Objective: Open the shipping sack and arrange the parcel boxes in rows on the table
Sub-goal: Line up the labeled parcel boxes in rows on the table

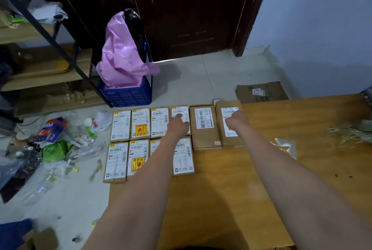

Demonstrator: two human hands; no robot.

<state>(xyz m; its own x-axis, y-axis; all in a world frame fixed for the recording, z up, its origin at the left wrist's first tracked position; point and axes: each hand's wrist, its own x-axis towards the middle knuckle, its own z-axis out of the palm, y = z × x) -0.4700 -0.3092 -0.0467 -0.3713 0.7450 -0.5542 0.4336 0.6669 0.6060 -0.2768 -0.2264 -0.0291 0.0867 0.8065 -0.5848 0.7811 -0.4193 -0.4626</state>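
Parcel boxes [141, 124], two rows, table [231, 179] centre frame. Left hand [178, 122], right hand [234, 119]: fingers curled, resting on far-row boxes, gripping nothing.

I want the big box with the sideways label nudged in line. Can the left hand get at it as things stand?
Probably yes. The left hand rests on the parcel right beside that big box, whose top lies bare. The right hand is on the next box over, not in the way.
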